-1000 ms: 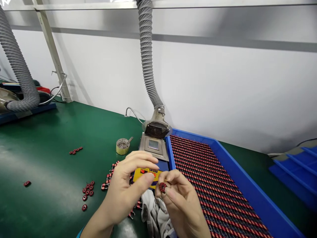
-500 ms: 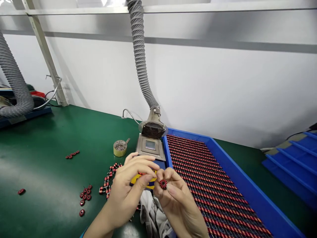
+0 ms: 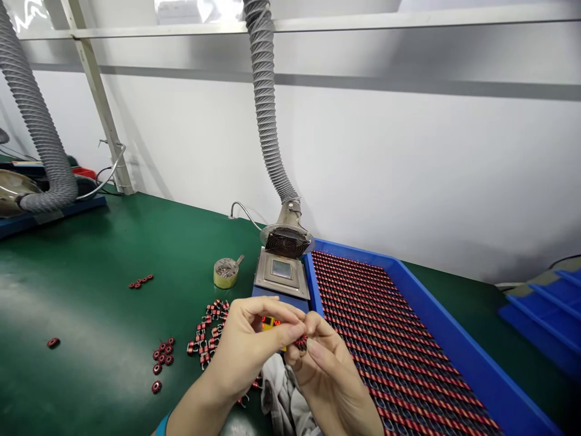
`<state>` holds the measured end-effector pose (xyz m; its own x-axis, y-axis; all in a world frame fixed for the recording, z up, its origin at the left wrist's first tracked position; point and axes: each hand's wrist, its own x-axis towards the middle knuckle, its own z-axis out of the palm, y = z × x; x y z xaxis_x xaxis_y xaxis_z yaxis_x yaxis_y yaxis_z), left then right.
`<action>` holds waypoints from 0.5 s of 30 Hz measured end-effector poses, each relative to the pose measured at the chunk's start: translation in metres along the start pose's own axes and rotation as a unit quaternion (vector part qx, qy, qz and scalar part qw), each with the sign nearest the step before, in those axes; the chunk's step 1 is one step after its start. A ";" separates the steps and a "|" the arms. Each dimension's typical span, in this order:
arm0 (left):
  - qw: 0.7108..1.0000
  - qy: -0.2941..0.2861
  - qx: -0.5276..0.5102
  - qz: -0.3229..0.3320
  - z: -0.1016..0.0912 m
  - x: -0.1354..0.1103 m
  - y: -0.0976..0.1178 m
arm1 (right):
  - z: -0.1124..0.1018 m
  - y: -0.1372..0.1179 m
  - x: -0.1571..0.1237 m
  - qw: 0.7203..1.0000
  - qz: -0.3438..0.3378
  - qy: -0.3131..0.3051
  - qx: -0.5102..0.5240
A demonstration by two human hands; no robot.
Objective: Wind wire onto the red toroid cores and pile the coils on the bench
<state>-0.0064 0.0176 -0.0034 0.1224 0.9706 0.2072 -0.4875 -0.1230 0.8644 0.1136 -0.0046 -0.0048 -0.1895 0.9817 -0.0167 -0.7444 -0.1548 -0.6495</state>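
Between the thumb and fingers of my right hand [image 3: 333,372] is a small ring-shaped coil [image 3: 301,343], wound in red wire on a dark core. My left hand [image 3: 254,345] comes in from the left, thumb and fingertips pinched together at the coil's upper edge. Whatever is in that pinch is hidden by the fingers. Behind my hands a solder pot [image 3: 281,272] with a square metal top is partly covered, and its yellow front with a red display shows between my fingers. Under my wrists lies a crumpled grey-white cloth or glove [image 3: 284,390].
A blue tray [image 3: 436,330] at the right holds dense rows of red coils. Loose coils lie in groups [image 3: 163,356] on the green table [image 3: 100,315]. A small tub [image 3: 226,274] with a handled tool stands left of the pot. An extraction hose [image 3: 267,115] hangs above.
My left hand has moved right and its open fingers have closed into a pinch at the coil. The coil is now more covered. The view has shifted slightly.
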 end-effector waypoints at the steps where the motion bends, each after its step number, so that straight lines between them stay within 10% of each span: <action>1: 1.000 0.018 -0.001 0.012 0.000 0.000 -0.001 | 0.000 0.000 0.000 1.000 0.000 -0.002 -0.001; 8: 0.986 0.092 -0.044 0.132 -0.011 0.004 0.006 | -0.002 -0.002 -0.001 1.000 0.009 -0.003 0.003; 15: 0.974 -0.144 0.172 0.024 -0.013 0.002 0.019 | -0.005 -0.003 0.000 1.000 -0.001 -0.001 0.006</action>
<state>-0.0262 0.0200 0.0072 0.3682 0.8696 0.3289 -0.1859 -0.2777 0.9425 0.1188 -0.0034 -0.0064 -0.1889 0.9819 -0.0128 -0.7527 -0.1532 -0.6403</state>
